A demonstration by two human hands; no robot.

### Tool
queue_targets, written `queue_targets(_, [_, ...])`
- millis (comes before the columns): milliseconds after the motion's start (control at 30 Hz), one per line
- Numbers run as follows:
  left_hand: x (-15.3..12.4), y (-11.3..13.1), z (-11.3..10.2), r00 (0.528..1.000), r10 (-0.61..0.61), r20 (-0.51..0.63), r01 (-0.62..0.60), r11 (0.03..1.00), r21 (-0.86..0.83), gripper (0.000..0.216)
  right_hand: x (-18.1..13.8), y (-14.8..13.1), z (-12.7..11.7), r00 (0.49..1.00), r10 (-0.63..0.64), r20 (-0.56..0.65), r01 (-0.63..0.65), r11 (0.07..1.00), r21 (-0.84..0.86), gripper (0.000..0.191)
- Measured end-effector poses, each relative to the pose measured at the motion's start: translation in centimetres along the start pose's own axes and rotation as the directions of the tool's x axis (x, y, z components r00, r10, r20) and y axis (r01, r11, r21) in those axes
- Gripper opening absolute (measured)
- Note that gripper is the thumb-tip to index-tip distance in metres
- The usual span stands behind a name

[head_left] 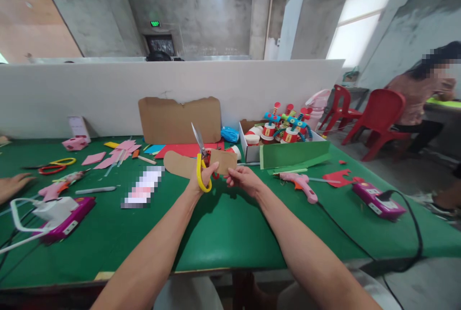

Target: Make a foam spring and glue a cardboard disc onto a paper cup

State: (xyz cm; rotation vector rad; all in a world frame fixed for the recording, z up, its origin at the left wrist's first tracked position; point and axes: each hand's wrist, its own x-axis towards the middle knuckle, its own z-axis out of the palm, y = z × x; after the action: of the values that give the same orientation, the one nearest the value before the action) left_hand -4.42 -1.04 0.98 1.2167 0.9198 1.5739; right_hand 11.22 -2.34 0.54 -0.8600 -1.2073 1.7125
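Note:
My left hand (201,179) is closed round the yellow and red handles of a pair of scissors (200,156), whose blades point up and away. My right hand (242,177) pinches the near edge of a brown cardboard cut-out (180,164) with rounded ends. The scissors cross the cardboard near its middle. Both hands are held above the green table (216,233).
A pink glue gun (301,185) lies right of my hands, beside a green sheet (293,155) and a box of paper-cup figures (284,130). Pink power strips (376,199) (66,221) sit at both sides. Another person's hand (12,185) rests far left. Someone sits by red chairs (382,120).

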Motion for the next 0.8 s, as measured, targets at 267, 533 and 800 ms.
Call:
queue_targets(267, [0.5, -0.7, -0.5, 0.993, -0.114, -0.037, 0.113, 0.993, -0.038, 0.054, 0.7, 0.1, -0.3, 0.962, -0.187, -0.198, 0.173, 0.981, -0.085, 0.031])
queue_targets(533, [0.6, 0.1, -1.1, 0.997, -0.073, 0.022, 0.072, 0.997, 0.017, 0.055, 0.9, -0.4, -1.1, 0.965, -0.206, -0.165, 0.182, 0.972, -0.147, 0.026])
queue_targets(800, [-0.1, -0.6, 0.6, 0.998, -0.030, 0.051, 0.028, 0.999, 0.036, 0.053, 0.6, -0.4, 0.4, 0.935, -0.225, -0.273, 0.251, 0.966, 0.061, 0.035])
